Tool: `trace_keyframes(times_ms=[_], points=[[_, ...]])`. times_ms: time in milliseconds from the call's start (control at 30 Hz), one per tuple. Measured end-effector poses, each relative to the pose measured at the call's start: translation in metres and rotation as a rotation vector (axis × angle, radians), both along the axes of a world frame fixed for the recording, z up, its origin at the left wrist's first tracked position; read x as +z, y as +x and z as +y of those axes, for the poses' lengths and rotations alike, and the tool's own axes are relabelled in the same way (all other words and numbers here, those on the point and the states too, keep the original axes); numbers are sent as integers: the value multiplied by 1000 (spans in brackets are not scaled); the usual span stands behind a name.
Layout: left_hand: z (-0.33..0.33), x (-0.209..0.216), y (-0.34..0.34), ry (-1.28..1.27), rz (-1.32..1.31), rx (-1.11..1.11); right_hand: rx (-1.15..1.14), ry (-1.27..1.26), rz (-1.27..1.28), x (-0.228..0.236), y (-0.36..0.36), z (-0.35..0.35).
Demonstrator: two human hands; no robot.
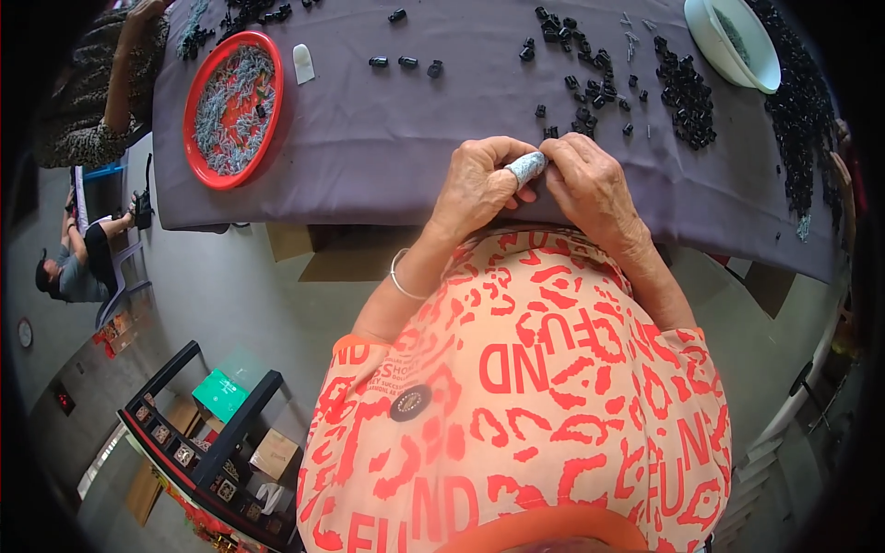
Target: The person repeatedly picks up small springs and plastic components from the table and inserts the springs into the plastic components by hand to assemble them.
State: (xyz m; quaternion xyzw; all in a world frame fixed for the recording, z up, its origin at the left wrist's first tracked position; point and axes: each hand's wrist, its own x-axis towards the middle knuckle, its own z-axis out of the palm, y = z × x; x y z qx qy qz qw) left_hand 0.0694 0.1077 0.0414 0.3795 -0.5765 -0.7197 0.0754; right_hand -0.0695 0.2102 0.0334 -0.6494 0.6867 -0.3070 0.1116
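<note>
My left hand (479, 184) and my right hand (595, 184) meet at the near edge of the cloth-covered table, fingertips pinched together. A pale, speckled wrap (527, 167) covers my left thumb. Whatever the fingers hold is too small or hidden behind them. Just beyond my right hand lie scattered small black plastic parts (599, 90). Three more black parts (407, 63) sit in a row farther off to the left, with a single one beyond them.
A red basin (192, 147) of thin grey pieces stands left, beside a white finger cover (302, 63). At far right are a heaped black pile (693, 106), a pale bowl (772, 81) and a long black mass (800, 138). Another person's arm (120, 78) shows at upper left.
</note>
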Motion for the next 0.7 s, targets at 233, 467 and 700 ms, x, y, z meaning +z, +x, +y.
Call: trace_keyframes(times_ms=[233, 467, 700], points=[[-5, 0, -2, 79, -53, -34, -17, -62, -63, -4, 2, 1], [-4, -2, -2, 92, -35, -28, -104, -153, -120, -15, 4, 4], [-8, 7, -4, 99, -118, -70, -110, -106, -139, -15, 2, 4]])
